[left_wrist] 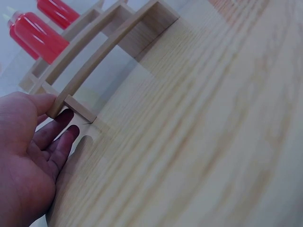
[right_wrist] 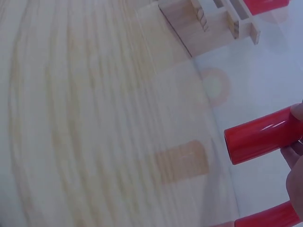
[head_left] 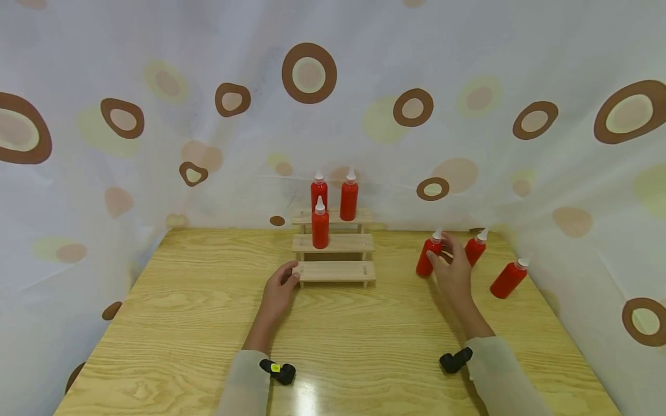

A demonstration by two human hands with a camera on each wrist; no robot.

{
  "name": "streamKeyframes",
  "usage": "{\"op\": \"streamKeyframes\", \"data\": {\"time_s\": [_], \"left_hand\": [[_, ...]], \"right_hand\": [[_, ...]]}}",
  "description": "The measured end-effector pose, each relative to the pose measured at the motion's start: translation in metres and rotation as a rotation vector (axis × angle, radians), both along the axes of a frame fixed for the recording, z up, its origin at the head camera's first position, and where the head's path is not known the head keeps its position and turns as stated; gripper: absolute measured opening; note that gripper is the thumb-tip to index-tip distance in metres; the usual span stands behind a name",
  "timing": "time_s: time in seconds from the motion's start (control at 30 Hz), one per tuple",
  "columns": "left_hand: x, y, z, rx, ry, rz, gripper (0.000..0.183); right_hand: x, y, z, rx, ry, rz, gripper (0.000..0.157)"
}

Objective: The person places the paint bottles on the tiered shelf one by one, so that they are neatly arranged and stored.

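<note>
A three-step wooden display rack [head_left: 335,270] stands at the back of the table. My left hand [head_left: 278,290] pinches the left end of its lowest step, with the thumb on top and fingertips underneath in the left wrist view. Two red squeeze bottles with white nozzles stand on the top step, and one red bottle [head_left: 320,230] is on the middle step. To the right of the rack, my right hand [head_left: 455,276] holds another red squeeze bottle [head_left: 425,261], slightly tilted. In the right wrist view its base [right_wrist: 229,147] hangs above the wood, where a reddish reflection shows.
Two more red bottles are on the table at the right: one bottle [head_left: 475,249] just behind the right hand, and a tilted-looking bottle [head_left: 509,280] near the right edge. A patterned white curtain [head_left: 374,133] surrounds the wooden table [head_left: 354,346] at back and sides.
</note>
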State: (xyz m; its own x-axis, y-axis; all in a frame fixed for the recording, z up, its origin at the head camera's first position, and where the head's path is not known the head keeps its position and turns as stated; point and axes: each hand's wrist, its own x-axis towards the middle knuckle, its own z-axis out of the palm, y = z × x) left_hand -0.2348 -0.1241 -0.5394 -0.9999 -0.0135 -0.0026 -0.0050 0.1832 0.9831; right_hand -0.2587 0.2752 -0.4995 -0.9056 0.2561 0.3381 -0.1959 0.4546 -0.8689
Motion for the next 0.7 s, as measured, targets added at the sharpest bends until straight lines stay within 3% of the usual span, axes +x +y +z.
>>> {"op": "streamKeyframes", "data": {"time_s": [0.43,0.7], "left_hand": [[0.001,0.0,0.0,0.006,-0.002,-0.008,0.037],[0.0,0.0,-0.001,0.002,-0.002,-0.001,0.038]], "right_hand": [[0.002,-0.026,0.021,0.006,0.107,0.104,0.054],[0.004,-0.051,0.044,-0.04,0.102,0.161,0.054]]}}
